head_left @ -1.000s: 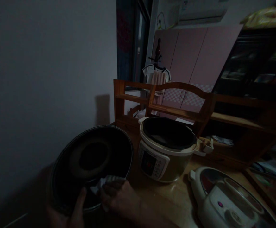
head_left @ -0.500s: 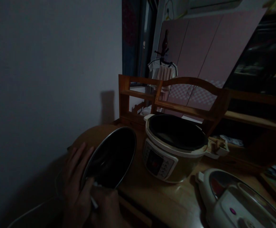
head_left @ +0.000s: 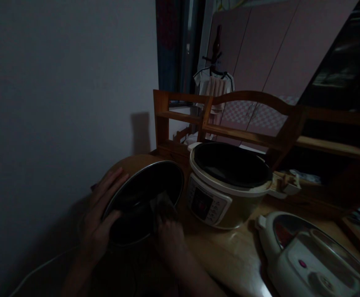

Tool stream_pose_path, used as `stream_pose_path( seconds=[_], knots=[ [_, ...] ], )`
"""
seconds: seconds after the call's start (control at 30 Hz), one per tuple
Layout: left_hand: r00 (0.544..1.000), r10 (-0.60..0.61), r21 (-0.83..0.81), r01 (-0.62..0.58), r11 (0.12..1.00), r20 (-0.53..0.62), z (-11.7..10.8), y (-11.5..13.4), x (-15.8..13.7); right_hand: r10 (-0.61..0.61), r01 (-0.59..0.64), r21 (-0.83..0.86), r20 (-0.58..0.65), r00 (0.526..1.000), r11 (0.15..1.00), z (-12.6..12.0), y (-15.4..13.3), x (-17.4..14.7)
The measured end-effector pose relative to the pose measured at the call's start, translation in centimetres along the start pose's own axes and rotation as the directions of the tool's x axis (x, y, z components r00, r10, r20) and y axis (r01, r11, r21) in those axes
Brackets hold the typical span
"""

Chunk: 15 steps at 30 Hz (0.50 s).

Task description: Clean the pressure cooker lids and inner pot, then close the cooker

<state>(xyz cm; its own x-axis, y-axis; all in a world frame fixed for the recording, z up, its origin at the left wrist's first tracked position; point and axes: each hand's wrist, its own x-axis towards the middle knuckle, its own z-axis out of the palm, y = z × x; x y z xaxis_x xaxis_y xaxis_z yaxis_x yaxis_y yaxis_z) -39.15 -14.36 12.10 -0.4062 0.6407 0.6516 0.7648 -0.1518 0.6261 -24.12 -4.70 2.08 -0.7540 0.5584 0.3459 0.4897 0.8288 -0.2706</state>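
Note:
A round inner pot (head_left: 134, 163) with a golden outside and dark inside is tilted on its side at the table's left, its mouth facing me. My left hand (head_left: 101, 216) grips its left rim, fingers on the outer wall and thumb over the edge. Inside the mouth, at the lower right, my right hand (head_left: 170, 235) holds a pale, thin cloth (head_left: 159, 203) against or near the inner wall; its fingertips are dim and blurred. To the right stands the uncovered cooker body (head_left: 238, 212), upright, with a control panel on its front.
The cooker's detached lid (head_left: 310, 264) lies on the wooden table (head_left: 226, 255) at the right front. A wooden shelf frame (head_left: 242, 131) runs along the back. A white wall (head_left: 74, 82) rises at the left, with a pale cord (head_left: 43, 268) below it.
My right hand has moved from the pot's lower left rim rightward into its mouth, with the cloth spread more visibly. The pot has turned slightly and shifted right; my left hand stays on it.

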Motion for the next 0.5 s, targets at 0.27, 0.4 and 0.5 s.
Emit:
stream_pose_path(
  seconds=[0.27,0.4,0.5],
  knots=[
    [0.997,-0.046,-0.191,0.057,0.980,0.062,-0.7,-1.8,3.2,-0.046,0.037,0.137,0.063,0.997,0.990,0.8,-1.9,-0.4],
    [0.996,-0.041,-0.232,0.060,0.971,0.084,-0.6,-2.3,4.1,-0.136,0.069,0.410,0.138,0.981,0.909,-0.2,-3.7,-0.5],
    [0.994,-0.034,-0.231,0.057,0.971,0.102,-0.6,-2.3,4.3,-0.246,0.064,0.669,0.181,0.952,0.740,-2.5,-4.9,0.6]
  ],
)
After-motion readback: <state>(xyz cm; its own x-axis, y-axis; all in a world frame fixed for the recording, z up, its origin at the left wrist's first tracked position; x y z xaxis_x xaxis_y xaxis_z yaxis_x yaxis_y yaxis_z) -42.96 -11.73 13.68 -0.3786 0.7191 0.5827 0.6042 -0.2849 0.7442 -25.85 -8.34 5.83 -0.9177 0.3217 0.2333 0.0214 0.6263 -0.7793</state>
